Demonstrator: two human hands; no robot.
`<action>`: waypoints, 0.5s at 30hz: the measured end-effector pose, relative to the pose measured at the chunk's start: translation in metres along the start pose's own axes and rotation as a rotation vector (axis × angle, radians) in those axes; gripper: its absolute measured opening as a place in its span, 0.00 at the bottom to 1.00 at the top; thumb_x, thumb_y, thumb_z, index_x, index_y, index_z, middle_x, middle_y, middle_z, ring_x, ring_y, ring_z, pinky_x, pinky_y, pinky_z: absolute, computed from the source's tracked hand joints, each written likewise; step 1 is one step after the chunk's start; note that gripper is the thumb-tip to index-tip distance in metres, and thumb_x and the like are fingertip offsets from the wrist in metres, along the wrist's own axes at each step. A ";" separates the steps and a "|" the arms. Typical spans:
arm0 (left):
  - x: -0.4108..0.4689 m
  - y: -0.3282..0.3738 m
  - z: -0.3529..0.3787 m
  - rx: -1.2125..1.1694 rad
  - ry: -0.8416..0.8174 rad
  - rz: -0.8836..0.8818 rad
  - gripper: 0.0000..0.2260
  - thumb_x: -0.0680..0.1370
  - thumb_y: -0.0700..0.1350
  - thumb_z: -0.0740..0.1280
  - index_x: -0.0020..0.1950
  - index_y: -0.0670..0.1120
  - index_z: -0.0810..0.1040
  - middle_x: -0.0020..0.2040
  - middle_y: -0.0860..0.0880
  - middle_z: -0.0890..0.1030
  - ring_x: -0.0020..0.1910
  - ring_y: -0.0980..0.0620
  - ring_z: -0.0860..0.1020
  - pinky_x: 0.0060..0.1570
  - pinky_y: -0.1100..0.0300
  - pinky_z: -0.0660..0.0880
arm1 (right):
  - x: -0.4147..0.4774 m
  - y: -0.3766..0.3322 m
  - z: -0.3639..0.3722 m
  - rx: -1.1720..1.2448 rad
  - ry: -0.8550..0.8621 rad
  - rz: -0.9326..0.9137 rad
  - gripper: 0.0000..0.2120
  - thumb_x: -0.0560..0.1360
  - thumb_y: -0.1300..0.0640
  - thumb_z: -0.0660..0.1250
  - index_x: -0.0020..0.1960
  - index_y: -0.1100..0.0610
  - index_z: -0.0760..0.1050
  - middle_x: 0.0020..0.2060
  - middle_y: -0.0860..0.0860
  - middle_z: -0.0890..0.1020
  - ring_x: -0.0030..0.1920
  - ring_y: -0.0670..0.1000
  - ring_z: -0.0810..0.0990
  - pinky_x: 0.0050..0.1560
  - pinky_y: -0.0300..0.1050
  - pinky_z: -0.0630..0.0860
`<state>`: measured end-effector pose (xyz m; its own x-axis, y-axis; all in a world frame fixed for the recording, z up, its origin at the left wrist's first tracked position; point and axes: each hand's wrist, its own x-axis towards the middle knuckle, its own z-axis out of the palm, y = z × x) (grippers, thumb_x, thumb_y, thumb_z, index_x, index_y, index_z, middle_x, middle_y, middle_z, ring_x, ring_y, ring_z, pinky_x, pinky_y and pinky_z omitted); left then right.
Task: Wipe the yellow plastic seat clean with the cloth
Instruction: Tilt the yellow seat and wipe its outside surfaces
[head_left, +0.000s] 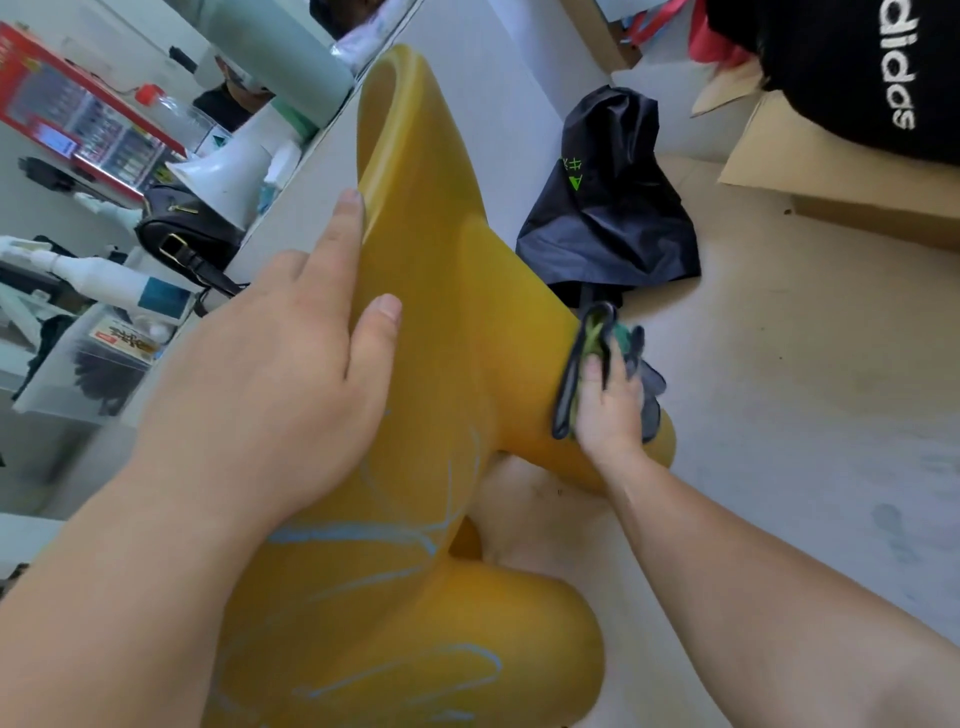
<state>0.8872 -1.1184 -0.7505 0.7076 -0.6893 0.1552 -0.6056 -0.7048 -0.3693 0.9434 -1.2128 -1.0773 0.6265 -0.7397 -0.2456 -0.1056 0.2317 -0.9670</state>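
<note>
Left hand (291, 374) flat on seat (441, 249), fingers straight, holding nothing — right hand (608, 410) clutches cloth (569, 389) against seat's leg.

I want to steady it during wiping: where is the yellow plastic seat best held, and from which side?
Probably the thin upper rim of the yellow plastic seat, taken from the left, where the left hand lies: fingers can hook over that edge; the rounded lobes look bulky.
</note>
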 end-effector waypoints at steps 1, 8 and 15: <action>0.000 -0.001 0.000 0.003 0.003 -0.002 0.31 0.78 0.62 0.45 0.80 0.59 0.44 0.60 0.46 0.73 0.57 0.40 0.73 0.51 0.45 0.71 | -0.001 0.011 -0.006 -0.009 -0.022 0.085 0.27 0.84 0.39 0.50 0.81 0.45 0.55 0.80 0.60 0.57 0.80 0.62 0.50 0.79 0.59 0.50; 0.000 -0.002 0.003 0.027 0.055 0.008 0.28 0.80 0.59 0.47 0.80 0.58 0.46 0.62 0.43 0.73 0.58 0.35 0.73 0.49 0.43 0.70 | -0.092 -0.042 0.025 -0.036 -0.062 -0.315 0.28 0.79 0.38 0.49 0.78 0.33 0.49 0.81 0.44 0.45 0.79 0.54 0.43 0.78 0.52 0.40; -0.002 0.003 0.003 0.124 0.039 -0.020 0.29 0.80 0.58 0.48 0.80 0.57 0.44 0.56 0.46 0.71 0.53 0.37 0.74 0.43 0.47 0.67 | -0.077 0.019 0.040 -0.267 -0.048 -0.398 0.33 0.79 0.40 0.52 0.79 0.34 0.41 0.81 0.51 0.38 0.80 0.63 0.40 0.79 0.59 0.42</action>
<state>0.8853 -1.1189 -0.7544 0.7031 -0.6829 0.1982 -0.5402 -0.6943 -0.4756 0.9237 -1.1260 -1.0742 0.6927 -0.7066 0.1442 -0.0411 -0.2384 -0.9703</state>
